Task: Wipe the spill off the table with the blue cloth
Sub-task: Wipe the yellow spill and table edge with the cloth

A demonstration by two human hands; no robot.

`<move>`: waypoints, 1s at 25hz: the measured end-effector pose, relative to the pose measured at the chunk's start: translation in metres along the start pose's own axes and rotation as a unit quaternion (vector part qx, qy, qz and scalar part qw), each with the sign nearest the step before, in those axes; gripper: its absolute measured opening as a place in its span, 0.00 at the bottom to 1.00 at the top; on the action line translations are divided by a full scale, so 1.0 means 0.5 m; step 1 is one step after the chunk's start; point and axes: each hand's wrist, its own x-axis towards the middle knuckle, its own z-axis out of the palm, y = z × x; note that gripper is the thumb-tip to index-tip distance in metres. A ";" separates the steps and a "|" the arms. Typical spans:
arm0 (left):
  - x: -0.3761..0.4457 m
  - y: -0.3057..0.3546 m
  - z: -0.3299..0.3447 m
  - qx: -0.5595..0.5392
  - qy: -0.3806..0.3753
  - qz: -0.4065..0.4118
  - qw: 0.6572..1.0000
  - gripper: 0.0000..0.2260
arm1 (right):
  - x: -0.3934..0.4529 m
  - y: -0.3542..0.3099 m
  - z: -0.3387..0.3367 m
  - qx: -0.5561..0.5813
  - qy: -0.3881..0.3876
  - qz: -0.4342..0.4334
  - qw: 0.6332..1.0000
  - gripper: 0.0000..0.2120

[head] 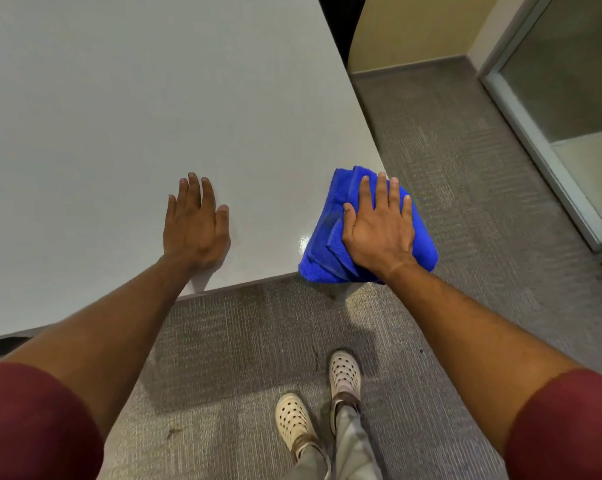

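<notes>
- Blue cloth (330, 237), folded into a thick pad, is lying on the near right corner of the pale grey desk (136, 98), with its near and right edges spilling slightly past the desk's rim.
- The right hand (379, 230) is pressing flat on top of the cloth, its fingers (382, 192) spread wide and pointing away from the person; it is pinning the cloth down under the palm rather than clutching it.
- The left hand (195, 230) is resting palm-down on the bare desk, well apart from the cloth, fingers stretched out and close together, holding nothing; it seems to be bracing the body.
- A small wet sheen (304, 242) is glinting on the desk just beside the cloth's left edge; this looks like what is left of the spill.
- The wiping step appears to be under way, and most of the desk in view is looking dry.
- The next move is calling for the cloth to slide left over that shiny patch with steady downward pressure, keeping the pad from slipping off the corner onto the carpet (465, 202).
</notes>
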 end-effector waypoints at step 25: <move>0.008 -0.007 0.007 0.009 0.004 0.063 0.998 0.30 | -0.001 0.001 0.003 -0.004 0.019 -0.045 0.999 0.35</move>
